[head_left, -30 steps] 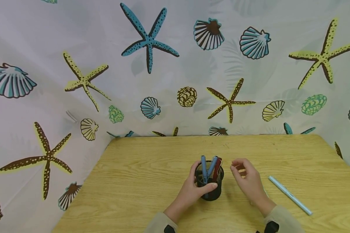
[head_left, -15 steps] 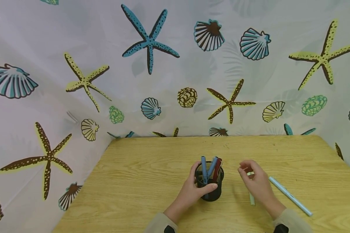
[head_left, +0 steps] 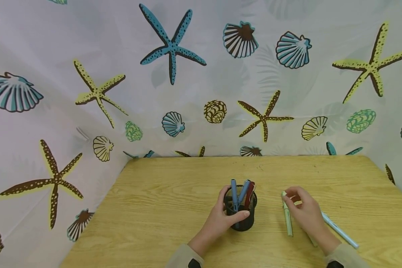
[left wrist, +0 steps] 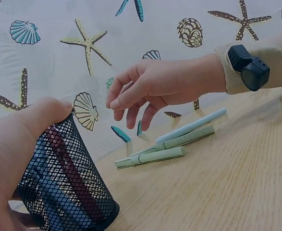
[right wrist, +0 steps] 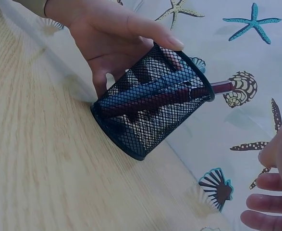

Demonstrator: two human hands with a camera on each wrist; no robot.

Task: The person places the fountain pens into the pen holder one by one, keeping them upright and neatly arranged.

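My left hand (head_left: 221,217) grips a black mesh pen holder (head_left: 244,223) that stands on the table, thumb across its near side. Inside it are two blue pens (head_left: 234,195) and a dark red pen (head_left: 249,193), which shows through the mesh in both wrist views. To the right, my right hand (head_left: 305,212) hovers with loosely bent fingers and holds nothing; in the left wrist view there is a gap between its fingertips and the pens below. Under it lies a light green pen (head_left: 288,221), with a second green pen (left wrist: 196,137) beside it, mostly hidden by the wrist in the head view.
A light blue pen (head_left: 341,232) lies on the wooden table (head_left: 160,208) to the right of the green ones. A white cloth (head_left: 194,82) printed with starfish and shells hangs behind the table and along its sides.
My right hand has moved rightward, away from the pen holder, and the green pens it covered now show. My left hand stays on the holder.
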